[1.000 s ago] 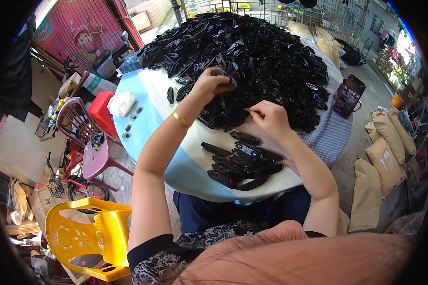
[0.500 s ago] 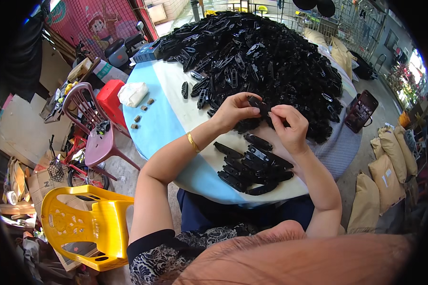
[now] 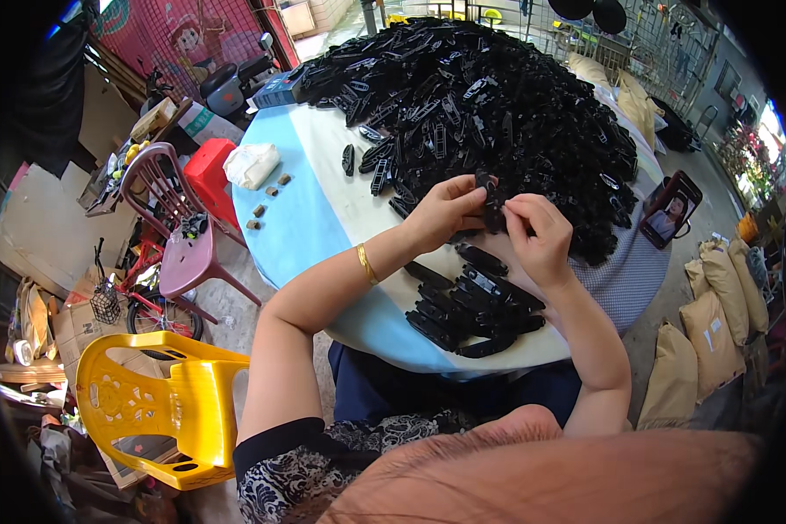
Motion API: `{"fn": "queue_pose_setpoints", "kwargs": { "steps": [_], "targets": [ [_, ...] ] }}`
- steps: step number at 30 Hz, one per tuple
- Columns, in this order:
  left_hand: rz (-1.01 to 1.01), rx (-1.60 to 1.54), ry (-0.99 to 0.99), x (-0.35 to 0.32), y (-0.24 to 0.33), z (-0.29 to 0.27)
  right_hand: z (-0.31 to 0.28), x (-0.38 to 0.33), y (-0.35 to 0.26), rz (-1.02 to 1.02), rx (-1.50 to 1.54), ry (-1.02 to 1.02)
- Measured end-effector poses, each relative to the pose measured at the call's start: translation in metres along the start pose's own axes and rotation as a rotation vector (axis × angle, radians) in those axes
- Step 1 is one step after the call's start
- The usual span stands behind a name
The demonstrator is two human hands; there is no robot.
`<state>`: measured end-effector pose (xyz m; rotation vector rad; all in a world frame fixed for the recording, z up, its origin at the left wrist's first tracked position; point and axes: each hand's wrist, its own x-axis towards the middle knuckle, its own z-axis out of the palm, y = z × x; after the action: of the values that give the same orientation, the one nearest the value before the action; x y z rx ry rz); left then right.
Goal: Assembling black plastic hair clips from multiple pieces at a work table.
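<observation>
My left hand (image 3: 450,211) is closed on a small, long black plastic piece (image 3: 491,194), held upright between thumb and fingers. My right hand (image 3: 541,240) is closed in a pinch close to the piece's right side; whatever its fingertips hold is too small to make out. Behind both hands rises a big heap of similar black plastic pieces (image 3: 498,105), some with ladder-like slots. A smaller pile of black pieces (image 3: 472,301) lies near the table's front edge, between my forearms.
The round table (image 3: 310,218) has a striped cloth. A white bag (image 3: 251,166) and small brown blocks (image 3: 258,210) lie left; a phone (image 3: 671,212) stands right. Around it are a yellow chair (image 3: 201,410), a purple chair (image 3: 188,266), a red stool (image 3: 210,179) and sacks (image 3: 712,341).
The black piece has turned from slanted to more upright in my left hand. My right hand stays pinched beside it. The whole view has shifted slightly, and the phone's screen picture differs.
</observation>
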<state>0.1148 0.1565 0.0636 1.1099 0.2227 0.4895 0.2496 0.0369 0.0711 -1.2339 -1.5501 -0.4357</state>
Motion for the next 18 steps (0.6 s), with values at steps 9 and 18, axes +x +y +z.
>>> {"fn": "queue_pose_setpoints", "kwargs": {
  "steps": [9,18],
  "targets": [
    [-0.274,0.156,-0.071,0.004,0.005,-0.018,-0.001,0.004,0.003,-0.221,0.063,-0.16],
    [-0.342,0.316,-0.248,-0.004,0.027,-0.018,-0.004,0.004,0.001,-0.386,-0.122,-0.224]
  ]
}}
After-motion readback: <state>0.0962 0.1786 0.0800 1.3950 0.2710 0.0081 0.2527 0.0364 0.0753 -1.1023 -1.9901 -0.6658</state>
